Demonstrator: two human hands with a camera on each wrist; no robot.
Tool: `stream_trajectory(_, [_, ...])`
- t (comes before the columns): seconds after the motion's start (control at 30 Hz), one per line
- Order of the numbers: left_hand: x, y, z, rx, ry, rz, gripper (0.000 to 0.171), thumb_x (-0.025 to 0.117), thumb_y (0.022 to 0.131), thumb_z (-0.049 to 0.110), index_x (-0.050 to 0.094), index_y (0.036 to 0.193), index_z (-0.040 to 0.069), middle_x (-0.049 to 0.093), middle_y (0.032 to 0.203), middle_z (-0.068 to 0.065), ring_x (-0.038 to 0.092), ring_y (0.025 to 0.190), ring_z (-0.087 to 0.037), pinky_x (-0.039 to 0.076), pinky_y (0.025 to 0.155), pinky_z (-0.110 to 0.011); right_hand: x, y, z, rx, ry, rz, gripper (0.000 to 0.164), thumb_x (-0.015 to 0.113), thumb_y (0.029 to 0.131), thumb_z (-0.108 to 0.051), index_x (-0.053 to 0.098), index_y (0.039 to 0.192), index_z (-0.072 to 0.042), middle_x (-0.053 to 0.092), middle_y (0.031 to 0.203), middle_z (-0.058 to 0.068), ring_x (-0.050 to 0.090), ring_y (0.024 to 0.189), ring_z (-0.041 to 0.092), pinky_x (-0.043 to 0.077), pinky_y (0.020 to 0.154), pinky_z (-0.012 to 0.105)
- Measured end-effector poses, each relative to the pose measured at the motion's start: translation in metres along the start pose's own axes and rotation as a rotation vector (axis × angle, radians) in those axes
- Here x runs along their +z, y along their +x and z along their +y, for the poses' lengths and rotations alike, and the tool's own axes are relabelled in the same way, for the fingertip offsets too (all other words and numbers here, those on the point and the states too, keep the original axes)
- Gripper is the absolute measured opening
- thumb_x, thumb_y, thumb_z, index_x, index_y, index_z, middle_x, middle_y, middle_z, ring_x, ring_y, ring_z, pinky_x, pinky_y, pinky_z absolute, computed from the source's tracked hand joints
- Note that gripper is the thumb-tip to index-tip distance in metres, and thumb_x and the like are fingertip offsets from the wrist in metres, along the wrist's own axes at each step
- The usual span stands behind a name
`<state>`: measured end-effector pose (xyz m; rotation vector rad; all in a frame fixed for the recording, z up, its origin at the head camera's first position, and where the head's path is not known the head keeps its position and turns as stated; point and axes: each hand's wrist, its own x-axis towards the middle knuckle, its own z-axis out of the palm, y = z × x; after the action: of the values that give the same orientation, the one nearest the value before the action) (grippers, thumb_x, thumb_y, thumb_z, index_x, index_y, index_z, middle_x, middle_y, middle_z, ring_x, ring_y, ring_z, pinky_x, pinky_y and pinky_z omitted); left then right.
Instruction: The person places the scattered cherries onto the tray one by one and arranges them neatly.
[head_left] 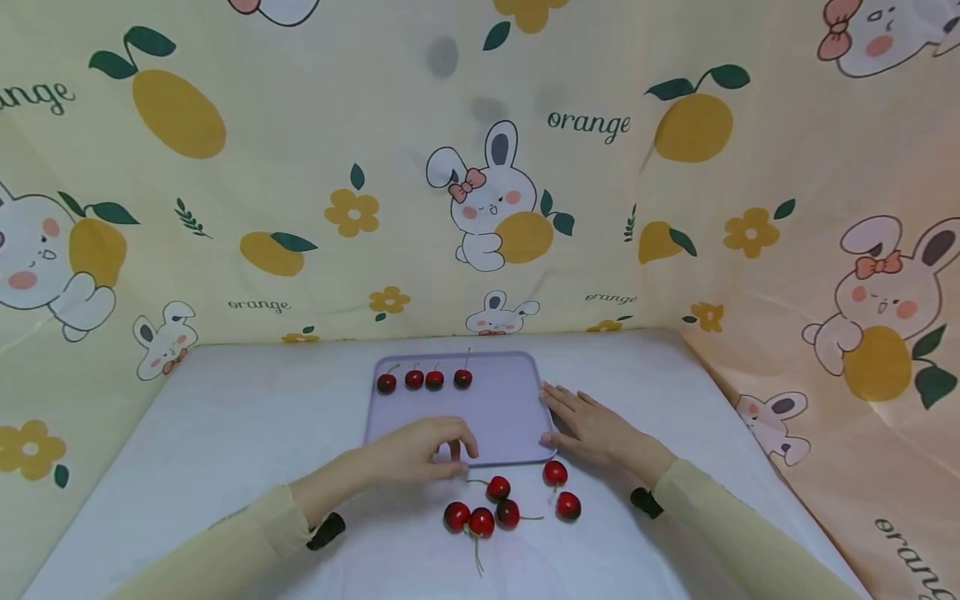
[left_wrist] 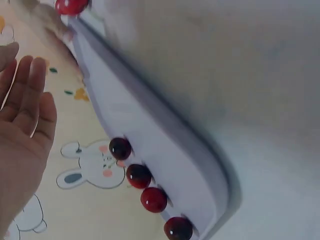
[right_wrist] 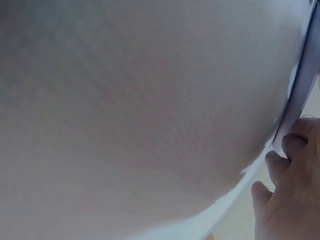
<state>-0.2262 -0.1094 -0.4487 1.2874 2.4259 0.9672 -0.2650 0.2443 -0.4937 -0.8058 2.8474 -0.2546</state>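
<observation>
While unclenched, two hands [head_left: 422,448] [head_left: 603,433] at one tray [head_left: 506,408], four cherries [head_left: 435,381] inside, six outside.

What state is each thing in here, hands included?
Lavender tray: right side up, partly filled
Four cherries on tray: lined up, stems attached
Six cherries off tray: loose
Left hand: empty, fingers loosely bent
Right hand: fingers extended, touching tray's right edge
Printed backdrop: hanging, lightly creased

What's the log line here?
left hand: empty, near tray; right hand: touching tray's right edge; tray cherries: four; table cherries: six
</observation>
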Motion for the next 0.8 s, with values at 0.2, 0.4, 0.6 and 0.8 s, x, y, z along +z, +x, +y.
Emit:
stream_trajectory(0.2, [0.010, -0.014, 0.007, -0.057, -0.032, -0.129, 0.020, 0.075, 0.098, 0.018, 0.069, 0.117, 0.018, 0.068, 0.113, 0.011, 0.060, 0.096, 0.000, 0.054, 0.089, -0.026, 0.001, 0.001, 0.000, -0.002, 0.004, 0.004, 0.088, 0.045, 0.102, -0.067, 0.027, 0.164, -0.008, 0.021, 0.172, 0.011, 0.021, 0.157, 0.038, 0.017, 0.126, 0.058])
stream_trajectory(0.4, [0.013, -0.023, 0.009, -0.092, 0.006, -0.205, 0.025, 0.078, 0.095, 0.024, 0.070, 0.119, 0.024, 0.066, 0.113, 0.018, 0.061, 0.103, 0.001, 0.053, 0.096, -0.028, 0.001, 0.000, 0.001, -0.009, -0.001, 0.009, 0.088, 0.046, 0.102, -0.067, 0.028, 0.164, -0.007, 0.022, 0.172, 0.012, 0.022, 0.157, 0.038, 0.017, 0.126, 0.058])
stream_trajectory(0.6, [0.017, -0.028, 0.008, -0.051, 0.023, -0.239, 0.027, 0.079, 0.094, 0.022, 0.071, 0.119, 0.027, 0.065, 0.112, 0.021, 0.060, 0.105, 0.001, 0.050, 0.100, -0.027, 0.000, 0.001, 0.001, 0.002, -0.006, -0.006, 0.088, 0.046, 0.101, -0.068, 0.027, 0.165, -0.009, 0.021, 0.172, 0.010, 0.021, 0.157, 0.037, 0.017, 0.126, 0.057])
stream_trajectory(0.8, [0.021, -0.030, 0.007, -0.022, 0.026, -0.246, 0.027, 0.078, 0.094, 0.020, 0.072, 0.120, 0.027, 0.064, 0.115, 0.021, 0.058, 0.105, 0.003, 0.050, 0.101, -0.026, 0.001, 0.002, 0.002, -0.002, -0.011, -0.003, 0.089, 0.045, 0.101, -0.069, 0.026, 0.165, -0.010, 0.021, 0.172, 0.009, 0.021, 0.157, 0.035, 0.017, 0.126, 0.056])
